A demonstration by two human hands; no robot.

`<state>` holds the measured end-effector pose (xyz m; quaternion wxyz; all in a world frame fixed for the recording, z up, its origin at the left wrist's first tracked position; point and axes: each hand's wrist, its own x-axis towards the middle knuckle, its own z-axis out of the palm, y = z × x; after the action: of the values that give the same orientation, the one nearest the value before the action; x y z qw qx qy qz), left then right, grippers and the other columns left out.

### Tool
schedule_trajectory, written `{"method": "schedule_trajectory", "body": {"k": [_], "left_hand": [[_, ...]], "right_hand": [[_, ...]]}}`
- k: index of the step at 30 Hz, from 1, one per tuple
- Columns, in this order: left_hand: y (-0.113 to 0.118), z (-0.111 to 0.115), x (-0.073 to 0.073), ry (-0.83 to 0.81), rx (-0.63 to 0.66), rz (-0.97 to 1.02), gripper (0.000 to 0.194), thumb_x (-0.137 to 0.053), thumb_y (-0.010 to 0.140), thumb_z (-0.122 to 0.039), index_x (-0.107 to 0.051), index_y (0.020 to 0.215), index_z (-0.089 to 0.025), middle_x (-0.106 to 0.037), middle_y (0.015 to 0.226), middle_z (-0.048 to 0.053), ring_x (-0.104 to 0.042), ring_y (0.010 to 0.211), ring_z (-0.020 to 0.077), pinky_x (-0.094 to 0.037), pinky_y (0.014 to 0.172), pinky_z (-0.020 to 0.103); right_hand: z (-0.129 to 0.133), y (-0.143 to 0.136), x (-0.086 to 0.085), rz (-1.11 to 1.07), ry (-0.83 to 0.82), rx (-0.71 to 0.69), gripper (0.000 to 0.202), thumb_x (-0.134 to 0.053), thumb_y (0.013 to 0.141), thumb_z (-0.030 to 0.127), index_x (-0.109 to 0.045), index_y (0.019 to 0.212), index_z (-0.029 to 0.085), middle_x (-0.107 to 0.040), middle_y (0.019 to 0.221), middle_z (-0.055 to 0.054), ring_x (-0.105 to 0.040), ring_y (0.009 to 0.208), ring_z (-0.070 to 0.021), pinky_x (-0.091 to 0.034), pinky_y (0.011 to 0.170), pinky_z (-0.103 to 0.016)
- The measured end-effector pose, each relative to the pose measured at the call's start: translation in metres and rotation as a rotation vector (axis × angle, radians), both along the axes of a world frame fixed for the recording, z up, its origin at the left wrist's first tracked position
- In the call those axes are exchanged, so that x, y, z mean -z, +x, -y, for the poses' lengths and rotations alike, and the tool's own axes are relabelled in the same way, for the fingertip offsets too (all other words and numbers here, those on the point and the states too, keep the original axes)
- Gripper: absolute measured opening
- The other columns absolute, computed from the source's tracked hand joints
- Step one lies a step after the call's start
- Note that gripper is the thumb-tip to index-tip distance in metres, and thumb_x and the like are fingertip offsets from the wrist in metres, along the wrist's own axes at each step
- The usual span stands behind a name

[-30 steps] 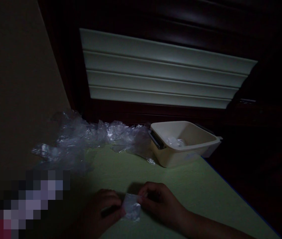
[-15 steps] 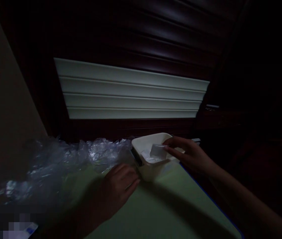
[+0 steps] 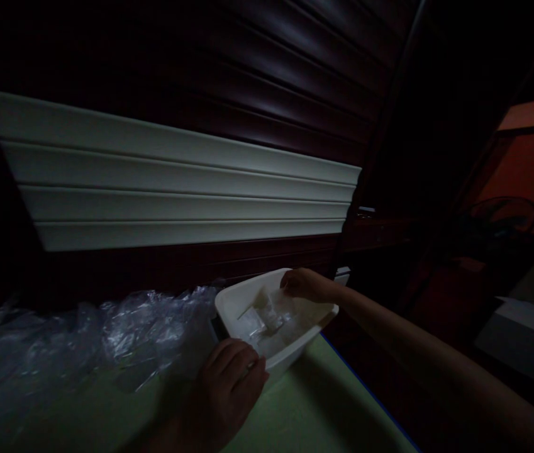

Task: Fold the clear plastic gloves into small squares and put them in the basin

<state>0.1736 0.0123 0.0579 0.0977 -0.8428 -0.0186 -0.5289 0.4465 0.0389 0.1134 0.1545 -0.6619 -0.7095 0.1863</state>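
A white plastic bin point(image 3: 231, 302) stands on the pale green tabletop point(image 3: 290, 409), with several small clear plastic bags point(image 3: 273, 318) lying inside. My right hand point(image 3: 310, 284) reaches over the bin's far right rim, its fingers pinched on the top of a small clear plastic bag point(image 3: 282, 301). In front of the bin's near left corner is my left hand point(image 3: 231, 384), fingers curled closed. What it holds, if anything, is hidden, and I cannot tell whether it touches the bin. Dim light blurs the details.
Crumpled clear plastic wrap point(image 3: 139, 330) is heaped along the table's back left. Behind rises a dark wooden panel with pale slats point(image 3: 191, 195). The table's blue edge point(image 3: 365, 387) runs along the right. A fan point(image 3: 502, 214) and a pale box-like object point(image 3: 521, 336) are farther right.
The view has swung right and closer to the bin. My right hand has lowered the small bag among the others in the bin. My left hand is now nearer the bin's corner.
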Motion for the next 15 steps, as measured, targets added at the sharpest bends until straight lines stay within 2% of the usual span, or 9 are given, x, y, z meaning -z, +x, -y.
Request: {"method": "schedule_trajectory", "body": {"k": [4, 8, 12, 15], "left_hand": [[0.003, -0.004, 0.002, 0.001, 0.006, 0.032, 0.021, -0.043, 0.096, -0.007, -0.060, 0.086, -0.013, -0.066, 0.075, 0.004, -0.062, 0.073, 0.0146, -0.055, 0.071, 0.030], [0.003, -0.006, 0.005, -0.016, 0.000, 0.112, 0.021, -0.045, 0.094, -0.004, -0.060, 0.086, -0.017, -0.066, 0.071, 0.000, -0.063, 0.069, 0.0117, -0.056, 0.074, 0.027], [-0.006, -0.004, 0.009, -0.078, -0.032, -0.100, 0.020, -0.055, 0.089, -0.005, -0.063, 0.099, -0.021, -0.069, 0.085, 0.002, -0.066, 0.084, 0.0156, -0.056, 0.085, 0.032], [-0.011, -0.002, 0.011, -0.118, -0.042, -0.131, 0.021, -0.058, 0.088, -0.007, -0.064, 0.100, -0.023, -0.069, 0.090, 0.002, -0.066, 0.089, 0.0167, -0.055, 0.088, 0.033]], "right_hand": [[-0.025, -0.004, 0.016, 0.070, -0.101, -0.013, 0.030, -0.057, 0.093, 0.030, -0.055, 0.119, 0.016, -0.059, 0.117, -0.008, -0.061, 0.096, -0.0217, -0.053, 0.080, -0.041], [-0.034, -0.008, 0.022, 0.173, -0.122, -0.044, 0.030, -0.057, 0.093, 0.030, -0.055, 0.119, 0.016, -0.058, 0.118, -0.008, -0.061, 0.097, -0.0220, -0.053, 0.081, -0.042], [-0.032, -0.018, 0.024, 0.278, -0.123, -0.096, 0.029, -0.057, 0.093, 0.030, -0.056, 0.117, 0.016, -0.059, 0.116, -0.008, -0.062, 0.096, -0.0216, -0.053, 0.080, -0.041], [-0.026, -0.027, 0.022, 0.362, -0.103, -0.112, 0.027, -0.056, 0.093, 0.031, -0.058, 0.115, 0.016, -0.061, 0.113, -0.007, -0.062, 0.094, -0.0205, -0.053, 0.079, -0.041]]}}
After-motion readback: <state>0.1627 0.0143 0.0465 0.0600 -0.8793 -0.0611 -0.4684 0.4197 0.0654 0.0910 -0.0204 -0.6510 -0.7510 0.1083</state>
